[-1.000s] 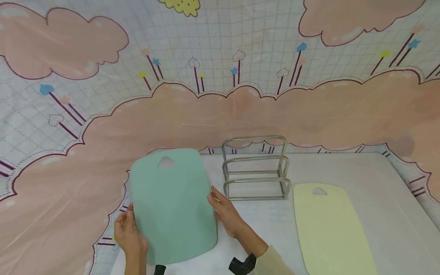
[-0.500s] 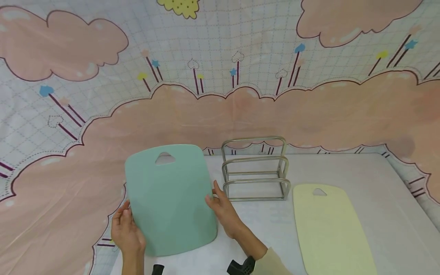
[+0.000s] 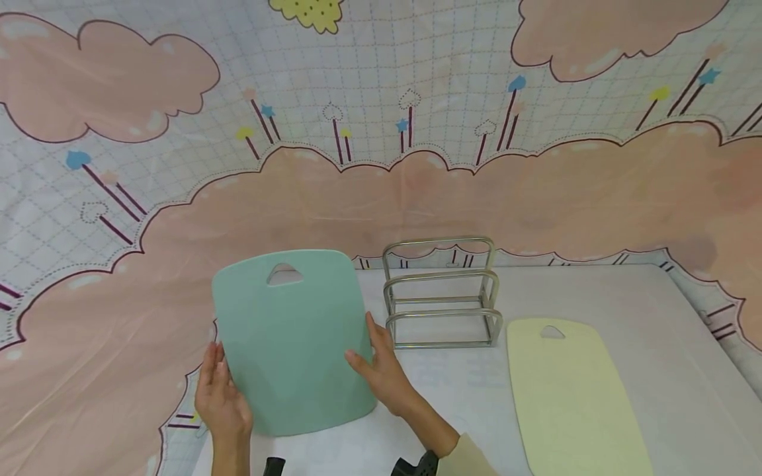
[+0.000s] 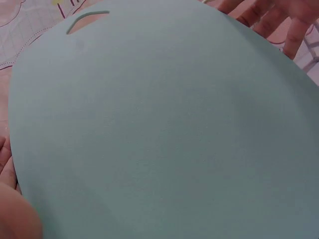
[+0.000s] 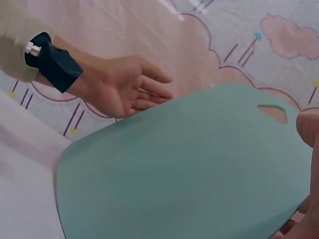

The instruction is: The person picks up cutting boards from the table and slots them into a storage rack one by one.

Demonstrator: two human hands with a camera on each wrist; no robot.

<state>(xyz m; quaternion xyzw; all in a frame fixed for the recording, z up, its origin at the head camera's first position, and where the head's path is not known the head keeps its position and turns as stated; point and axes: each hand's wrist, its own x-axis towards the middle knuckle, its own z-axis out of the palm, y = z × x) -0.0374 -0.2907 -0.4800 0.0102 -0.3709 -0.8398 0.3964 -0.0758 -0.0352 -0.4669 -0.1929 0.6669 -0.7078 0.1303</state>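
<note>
A mint-green cutting board (image 3: 292,350) with a handle hole near its top is tilted up between my two hands. My right hand (image 3: 387,380) holds its right edge, thumb over the front face and fingers behind; those fingers (image 4: 299,25) spread beyond the edge in the left wrist view. At the opposite edge, my left hand (image 3: 226,406) touches the board with nearly straight fingers, its palm (image 5: 117,89) showing in the right wrist view. The board covers part of both hands' fingers.
A metal wire rack (image 3: 443,312) with several upright loops stands right of the green board. Farther right, a pale yellow cutting board (image 3: 574,396) lies on the white table (image 3: 655,344). A patterned cloth (image 3: 357,205) hangs behind.
The green board has risen a little, shifted slightly left and tilted more upright. My left fingers have straightened along its edge, and my right thumb has slid farther over its face.
</note>
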